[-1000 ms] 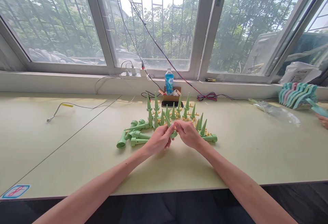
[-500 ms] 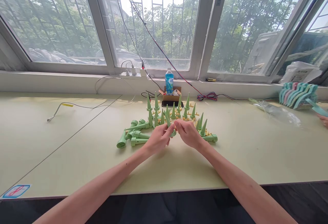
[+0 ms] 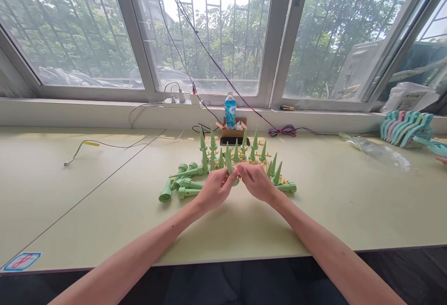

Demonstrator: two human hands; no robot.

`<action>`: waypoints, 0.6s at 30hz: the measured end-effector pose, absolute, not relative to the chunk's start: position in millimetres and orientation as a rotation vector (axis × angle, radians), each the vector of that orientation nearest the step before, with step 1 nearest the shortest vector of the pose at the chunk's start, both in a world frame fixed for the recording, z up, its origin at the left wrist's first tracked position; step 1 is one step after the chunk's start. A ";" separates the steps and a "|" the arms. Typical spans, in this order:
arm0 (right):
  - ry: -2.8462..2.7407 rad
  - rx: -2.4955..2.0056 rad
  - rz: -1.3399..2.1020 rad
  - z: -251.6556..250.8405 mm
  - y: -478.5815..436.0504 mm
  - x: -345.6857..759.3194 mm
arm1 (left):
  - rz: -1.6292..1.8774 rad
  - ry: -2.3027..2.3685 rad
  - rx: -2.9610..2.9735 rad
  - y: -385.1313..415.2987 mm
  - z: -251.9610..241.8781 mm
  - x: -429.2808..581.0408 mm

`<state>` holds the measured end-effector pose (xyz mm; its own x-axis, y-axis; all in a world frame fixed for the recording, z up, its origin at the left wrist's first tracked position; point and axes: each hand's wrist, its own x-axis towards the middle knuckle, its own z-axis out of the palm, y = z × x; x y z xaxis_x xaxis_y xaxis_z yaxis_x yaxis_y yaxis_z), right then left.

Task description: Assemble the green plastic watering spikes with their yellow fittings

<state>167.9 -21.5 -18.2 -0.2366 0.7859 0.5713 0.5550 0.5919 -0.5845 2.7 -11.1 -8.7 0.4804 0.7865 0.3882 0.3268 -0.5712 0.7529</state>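
My left hand [image 3: 215, 187] is closed round a green plant watering spike [image 3: 228, 163], its point tilted up and its wide collar low between my hands. Against the spike's side, my right hand [image 3: 256, 181] pinches with thumb and forefinger; what lies in that pinch is hidden. Several more spikes stand upright behind my hands, such as one green spike [image 3: 256, 142] with a yellow valve sticking out of its side. To the left, several spikes lie on their sides, among them a hollow-ended one [image 3: 165, 191]. Small yellow valves [image 3: 284, 180] are scattered by the right-hand spikes.
Behind the spikes are a phone [image 3: 226, 141], a small cardboard box [image 3: 233, 132] and a blue-labelled bottle [image 3: 230, 111]. Cables [image 3: 284, 131] run along the sill. At right are a plastic bag [image 3: 380, 151], pastel plastic pieces [image 3: 405, 129] and another person's hand [image 3: 442, 159].
My hands stay almost in place, still together on the spike. At far right, the other person's hand and the light-blue piece have shifted slightly.
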 end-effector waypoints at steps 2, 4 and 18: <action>-1.930 -1.087 0.315 -17.9 -21.7 167.8 | 0.986 0.911 2.133 -11.2 -8.4 2.6; -1.933 -1.094 0.309 -17.6 -21.6 167.9 | 0.986 0.914 2.141 -11.3 -8.1 2.7; -2.025 -1.110 0.430 -12.2 -24.0 171.6 | 0.935 0.932 2.221 -9.8 -8.9 1.2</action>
<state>171.6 -24.0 -12.2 -0.3222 0.8235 0.4670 0.5628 0.5633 -0.6049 1.2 -9.8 -8.9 0.5173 0.7646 0.3844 0.3816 -0.6081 0.6961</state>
